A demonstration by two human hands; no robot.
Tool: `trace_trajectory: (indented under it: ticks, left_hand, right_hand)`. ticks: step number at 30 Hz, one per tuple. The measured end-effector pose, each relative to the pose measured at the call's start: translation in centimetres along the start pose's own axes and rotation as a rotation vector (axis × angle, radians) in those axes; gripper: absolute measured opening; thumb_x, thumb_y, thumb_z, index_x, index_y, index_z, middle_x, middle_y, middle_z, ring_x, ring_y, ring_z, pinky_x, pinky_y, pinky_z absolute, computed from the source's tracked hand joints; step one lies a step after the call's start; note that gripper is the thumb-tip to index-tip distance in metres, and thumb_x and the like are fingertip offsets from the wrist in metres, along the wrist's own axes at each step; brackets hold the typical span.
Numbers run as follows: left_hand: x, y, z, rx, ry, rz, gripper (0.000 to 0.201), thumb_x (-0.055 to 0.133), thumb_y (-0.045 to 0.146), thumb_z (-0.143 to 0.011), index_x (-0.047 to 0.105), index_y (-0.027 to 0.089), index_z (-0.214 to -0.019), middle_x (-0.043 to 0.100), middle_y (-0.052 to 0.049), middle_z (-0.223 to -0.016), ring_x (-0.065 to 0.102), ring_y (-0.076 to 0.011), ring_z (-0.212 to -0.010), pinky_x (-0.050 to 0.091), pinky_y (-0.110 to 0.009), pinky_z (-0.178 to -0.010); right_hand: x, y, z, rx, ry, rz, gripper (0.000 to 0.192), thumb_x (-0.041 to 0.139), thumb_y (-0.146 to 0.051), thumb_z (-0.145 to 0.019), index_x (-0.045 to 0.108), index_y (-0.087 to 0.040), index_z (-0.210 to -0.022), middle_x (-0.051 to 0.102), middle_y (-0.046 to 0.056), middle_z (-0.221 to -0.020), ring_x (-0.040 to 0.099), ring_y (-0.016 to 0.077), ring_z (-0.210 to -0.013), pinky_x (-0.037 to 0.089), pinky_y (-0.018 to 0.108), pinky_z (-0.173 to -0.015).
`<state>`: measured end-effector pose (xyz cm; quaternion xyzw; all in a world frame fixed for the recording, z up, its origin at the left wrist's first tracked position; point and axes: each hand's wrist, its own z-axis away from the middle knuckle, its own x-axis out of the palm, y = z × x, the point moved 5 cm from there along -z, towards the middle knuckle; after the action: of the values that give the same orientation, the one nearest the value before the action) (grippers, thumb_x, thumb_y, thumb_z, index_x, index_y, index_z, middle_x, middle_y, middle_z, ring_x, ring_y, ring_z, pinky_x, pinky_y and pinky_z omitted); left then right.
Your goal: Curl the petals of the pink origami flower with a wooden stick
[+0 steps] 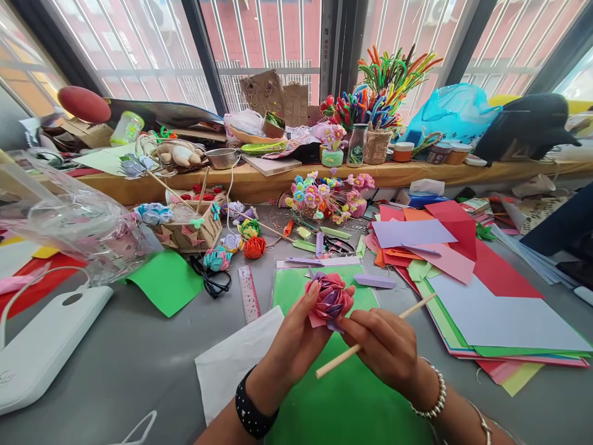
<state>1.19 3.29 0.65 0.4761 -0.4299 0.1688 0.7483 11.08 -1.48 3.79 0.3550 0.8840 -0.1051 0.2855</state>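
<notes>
A pink and purple paper flower (330,298) is cupped in my left hand (296,337), with the thumb along its left side. My right hand (384,346) is closed around a thin wooden stick (337,362), which slants through the fingers from lower left to upper right. Its thumb and fingertip also pinch at the purple petals on the flower's lower right edge. Below both hands lies a green sheet (319,395) on the table. Folded purple paper strips (375,281) lie just beyond the flower.
Stacked coloured paper (509,321) covers the right side. To the left are a pink ruler (250,295), white paper (231,364), green paper (167,281) and a white power bank (55,346). Farther back are finished paper flowers (254,248), scissors (340,246), a cardboard box (189,232) and a crowded wooden ledge (273,183).
</notes>
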Motion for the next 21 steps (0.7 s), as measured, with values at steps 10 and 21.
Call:
trace_trajectory:
  ticks: [10, 21]
  left_hand:
    - [0.1, 0.0, -0.1, 0.003, 0.034, 0.009, 0.025, 0.057, 0.032, -0.078, 0.065, 0.012, -0.092, 0.069, -0.007, -0.093, 0.06, -0.0186, -0.092, 0.044, -0.027, -0.084]
    - [0.4, 0.7, 0.1, 0.08, -0.075, -0.166, 0.027, 0.065, 0.033, -0.071, 0.065, 0.016, -0.091, 0.066, -0.005, -0.09, 0.06, -0.0172, -0.085, 0.046, -0.025, -0.075]
  right_hand:
    - [0.4, 1.1, -0.4, 0.134, 0.026, -0.183, 0.008, 0.054, -0.013, -0.082, 0.062, -0.014, -0.083, 0.063, 0.006, -0.072, 0.057, 0.0133, -0.062, 0.045, 0.023, -0.054]
    - [0.0, 1.3, -0.5, 0.191, 0.092, -0.213, 0.005, 0.056, -0.016, -0.081, 0.059, -0.014, -0.077, 0.059, 0.004, -0.067, 0.054, 0.0125, -0.058, 0.044, 0.023, -0.051]
